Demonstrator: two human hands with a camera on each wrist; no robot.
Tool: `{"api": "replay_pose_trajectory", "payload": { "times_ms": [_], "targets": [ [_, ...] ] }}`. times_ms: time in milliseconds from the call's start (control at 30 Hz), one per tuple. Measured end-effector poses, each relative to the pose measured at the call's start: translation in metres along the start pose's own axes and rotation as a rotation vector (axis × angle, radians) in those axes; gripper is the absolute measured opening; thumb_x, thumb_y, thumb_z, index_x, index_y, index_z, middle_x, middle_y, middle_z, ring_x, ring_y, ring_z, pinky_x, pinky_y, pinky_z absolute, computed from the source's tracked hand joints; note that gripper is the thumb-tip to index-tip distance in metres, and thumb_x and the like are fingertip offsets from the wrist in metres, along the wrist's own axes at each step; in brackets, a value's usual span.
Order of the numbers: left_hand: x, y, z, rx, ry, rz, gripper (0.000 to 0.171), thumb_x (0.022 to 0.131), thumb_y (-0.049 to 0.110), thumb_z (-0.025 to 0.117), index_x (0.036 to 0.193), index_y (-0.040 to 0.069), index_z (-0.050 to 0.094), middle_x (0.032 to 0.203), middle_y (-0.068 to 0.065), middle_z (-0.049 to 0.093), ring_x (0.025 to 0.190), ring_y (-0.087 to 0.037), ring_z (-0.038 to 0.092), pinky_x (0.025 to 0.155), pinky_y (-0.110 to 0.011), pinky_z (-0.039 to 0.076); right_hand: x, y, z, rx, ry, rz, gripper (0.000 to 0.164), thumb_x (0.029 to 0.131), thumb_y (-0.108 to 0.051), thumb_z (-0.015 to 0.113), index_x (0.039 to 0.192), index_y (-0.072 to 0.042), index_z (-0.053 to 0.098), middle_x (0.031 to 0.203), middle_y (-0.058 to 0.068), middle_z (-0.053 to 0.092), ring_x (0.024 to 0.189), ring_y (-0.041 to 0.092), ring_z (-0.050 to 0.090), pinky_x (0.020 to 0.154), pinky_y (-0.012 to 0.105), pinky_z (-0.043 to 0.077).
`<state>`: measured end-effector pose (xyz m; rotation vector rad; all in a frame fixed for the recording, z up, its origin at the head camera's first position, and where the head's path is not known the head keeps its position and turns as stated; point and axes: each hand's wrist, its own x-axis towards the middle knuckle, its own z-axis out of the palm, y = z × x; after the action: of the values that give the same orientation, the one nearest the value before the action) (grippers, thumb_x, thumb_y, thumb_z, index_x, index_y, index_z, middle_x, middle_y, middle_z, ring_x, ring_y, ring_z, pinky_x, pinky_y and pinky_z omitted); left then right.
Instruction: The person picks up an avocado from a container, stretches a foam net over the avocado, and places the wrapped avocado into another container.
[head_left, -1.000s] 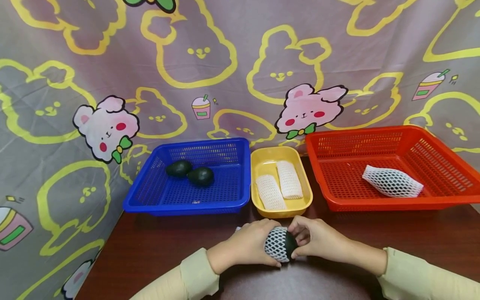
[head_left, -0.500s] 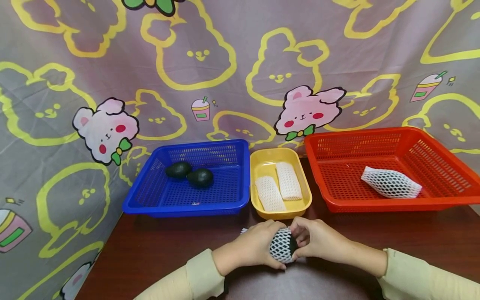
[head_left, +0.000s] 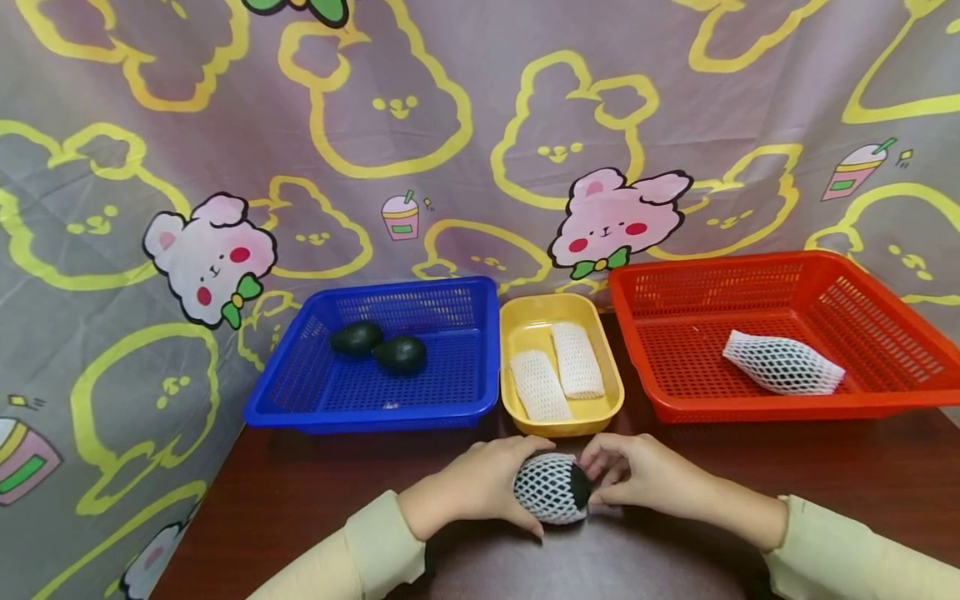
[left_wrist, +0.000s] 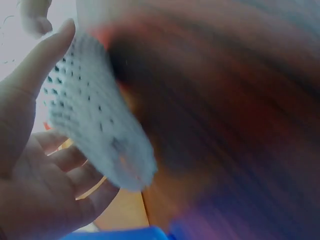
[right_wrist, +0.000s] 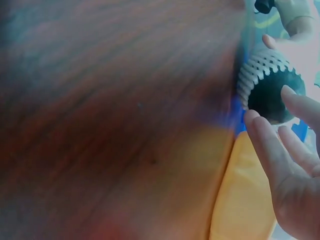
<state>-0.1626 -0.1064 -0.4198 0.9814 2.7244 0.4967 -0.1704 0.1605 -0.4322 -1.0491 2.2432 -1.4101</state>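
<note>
A dark green avocado (head_left: pixel 581 486) lies partly inside a white foam net sleeve (head_left: pixel 549 490), its rounded end bare on the right. My left hand (head_left: pixel 483 483) holds the netted fruit from the left, thumb in front and fingers behind. In the left wrist view, the sleeve (left_wrist: pixel 95 110) extends past the fingers to an open-looking narrow end. My right hand (head_left: pixel 645 475) has thumb and fingertips on the bare end, by the sleeve's edge. The right wrist view shows the thumb on the dark skin of the avocado (right_wrist: pixel 272 97) and a forefinger at the net's rim.
Behind the hands stand a blue basket (head_left: pixel 375 414) with two avocados (head_left: pixel 401 355), a yellow tray (head_left: pixel 562 427) with two foam sleeves (head_left: pixel 577 360), and a red basket (head_left: pixel 787 408) with a netted avocado (head_left: pixel 784 364). A patterned curtain (head_left: pixel 480 125) hangs close behind.
My left hand has shifted slightly left and its grip has moved back, showing more of the net. The right fingers stay at the bare end. Baskets and tray are unchanged.
</note>
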Motion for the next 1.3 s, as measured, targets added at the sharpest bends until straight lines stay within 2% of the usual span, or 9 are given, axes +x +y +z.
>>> {"api": "replay_pose_trajectory", "payload": {
  "times_ms": [133,233,400,600,767,967,1300],
  "targets": [
    [-0.008,-0.01,-0.004,-0.026,-0.021,-0.053,0.093,0.065,0.052,0.095,0.142,0.017,0.057,0.133,0.003,0.064,0.117,-0.012,0.06,0.097,-0.039,0.05,0.0,-0.001,-0.001,0.009,-0.015,0.032,0.027,0.083,-0.01,0.085,0.103,-0.005,0.067,0.09,-0.004,0.072,0.076,0.008,0.069,0.071,0.029,0.059],
    [-0.011,-0.015,-0.003,-0.056,-0.018,-0.071,0.086,0.066,0.052,0.094,0.138,0.018,0.06,0.128,0.005,0.067,0.112,-0.01,0.062,0.095,-0.039,0.051,0.0,-0.002,0.0,0.024,-0.021,0.067,0.026,0.084,-0.012,0.085,0.103,-0.005,0.068,0.088,-0.005,0.072,0.077,0.008,0.069,0.07,0.028,0.058],
    [-0.012,-0.013,0.0,-0.071,0.005,-0.035,0.075,0.069,0.053,0.092,0.13,0.019,0.065,0.115,0.011,0.07,0.101,-0.003,0.063,0.089,-0.032,0.051,-0.001,-0.004,0.001,0.054,-0.027,0.119,0.027,0.085,-0.014,0.085,0.105,-0.003,0.07,0.089,-0.001,0.076,0.081,0.009,0.072,0.071,0.026,0.058],
    [-0.009,-0.004,0.0,-0.07,0.022,-0.004,0.072,0.07,0.051,0.092,0.128,0.018,0.066,0.113,0.012,0.07,0.099,-0.001,0.062,0.088,-0.026,0.051,-0.002,-0.002,0.002,0.095,-0.039,0.158,0.027,0.084,-0.014,0.085,0.104,0.0,0.072,0.091,0.001,0.076,0.081,0.01,0.072,0.067,0.028,0.059],
    [-0.005,0.001,0.003,-0.1,0.04,0.022,0.073,0.071,0.047,0.093,0.13,0.015,0.064,0.116,0.01,0.067,0.104,-0.001,0.06,0.093,-0.022,0.048,-0.003,0.0,0.002,0.081,-0.013,0.147,0.024,0.083,-0.014,0.085,0.1,-0.002,0.072,0.09,0.001,0.077,0.081,0.009,0.072,0.064,0.029,0.059],
    [-0.001,0.003,0.007,-0.122,0.087,0.051,0.075,0.071,0.046,0.093,0.133,0.016,0.062,0.119,0.008,0.066,0.106,-0.001,0.059,0.094,-0.021,0.047,-0.003,-0.002,0.0,0.049,0.022,0.125,0.019,0.082,-0.006,0.084,0.095,-0.001,0.071,0.088,0.004,0.077,0.08,0.008,0.072,0.064,0.028,0.059],
    [0.008,0.01,0.007,-0.097,0.073,0.081,0.074,0.072,0.045,0.092,0.132,0.015,0.062,0.118,0.008,0.066,0.106,0.0,0.058,0.094,-0.018,0.046,-0.004,0.003,0.001,0.023,0.047,0.094,0.016,0.081,-0.003,0.083,0.091,-0.003,0.071,0.083,-0.001,0.076,0.074,0.006,0.07,0.062,0.028,0.058]
  ]
}}
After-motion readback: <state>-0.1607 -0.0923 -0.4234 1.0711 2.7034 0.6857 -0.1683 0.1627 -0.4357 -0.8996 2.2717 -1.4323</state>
